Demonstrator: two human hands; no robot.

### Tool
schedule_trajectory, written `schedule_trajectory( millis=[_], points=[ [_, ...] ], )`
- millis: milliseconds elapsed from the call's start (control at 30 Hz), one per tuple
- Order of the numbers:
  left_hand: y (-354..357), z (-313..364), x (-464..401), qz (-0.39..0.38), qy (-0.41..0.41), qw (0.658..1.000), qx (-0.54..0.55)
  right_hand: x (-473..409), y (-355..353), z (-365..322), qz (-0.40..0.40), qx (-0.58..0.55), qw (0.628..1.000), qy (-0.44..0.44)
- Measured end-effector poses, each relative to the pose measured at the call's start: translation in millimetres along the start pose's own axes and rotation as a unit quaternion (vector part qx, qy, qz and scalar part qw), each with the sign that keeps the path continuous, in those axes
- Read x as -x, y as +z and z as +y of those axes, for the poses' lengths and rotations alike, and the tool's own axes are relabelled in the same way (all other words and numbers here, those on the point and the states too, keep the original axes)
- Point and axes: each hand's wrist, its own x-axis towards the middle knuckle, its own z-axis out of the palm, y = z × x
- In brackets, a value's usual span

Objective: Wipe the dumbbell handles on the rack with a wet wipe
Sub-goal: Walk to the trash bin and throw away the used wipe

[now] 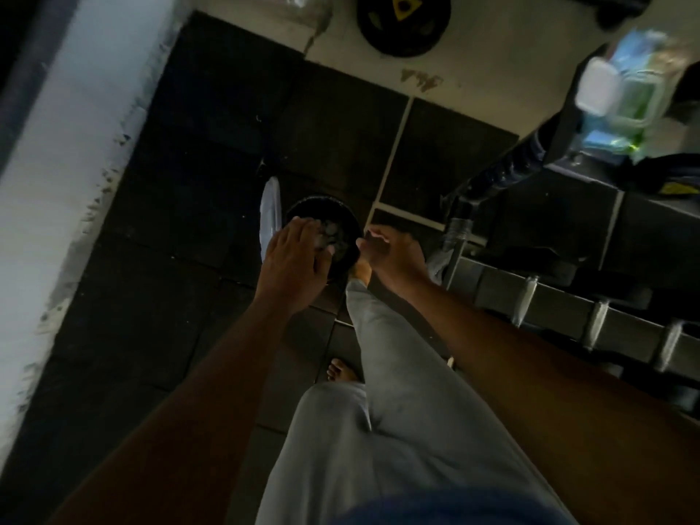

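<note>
below, left hand [293, 259] over black bin [346, 236] holding wipes [333, 236].

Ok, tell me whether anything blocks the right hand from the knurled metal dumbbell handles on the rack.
Only the rack's dark end post stands between the right hand and the nearest knurled metal dumbbell handle. The handles themselves lie uncovered.

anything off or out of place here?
One thing: the wet-wipe pack sits on a slanted black frame bar above the dumbbell rack, lid flipped open. It looks precariously perched; blur hides how well it is supported.
</note>
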Motion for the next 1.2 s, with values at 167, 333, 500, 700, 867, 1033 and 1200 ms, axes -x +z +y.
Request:
schedule_trajectory(
  millis=[167, 333, 500, 700, 867, 1033, 1200],
  points=[
    [-48.9, 45.5, 42.6, 0.027, 0.027, 0.999, -0.022, 63.6, -49.8, -20.5, 0.044, 0.016, 0.998, -0.051],
    [-72.3, 93.8, 81.1, 0.030, 0.057, 0.998, -0.011, 128.3, -104.0, -27.0, 0.089, -0.019, 0.994, -0.064],
    [-84.3, 154.4, 103.0, 0.027, 0.099, 0.995, -0.004, 163.6, -153.5, -18.2, 0.138, -0.068, 0.986, -0.064],
    [-75.7, 226.3, 84.6, 0.025, 0.131, 0.991, 0.008, 161.9, -225.2, 11.3, 0.183, -0.062, 0.979, -0.070],
    [-55.0, 304.5, 46.3, 0.028, 0.134, 0.991, -0.001, 142.6, -299.7, 43.3, 0.219, -0.074, 0.971, -0.064],
    [-35.1, 378.1, -3.0, 0.032, 0.124, 0.991, 0.022, 115.4, -374.3, 77.2, 0.227, -0.090, 0.967, -0.072],
    [-21.4, 430.0, -61.5, 0.048, 0.108, 0.992, 0.042, 62.1, -424.8, 99.5, 0.226, -0.102, 0.967, -0.054]
  ],
)
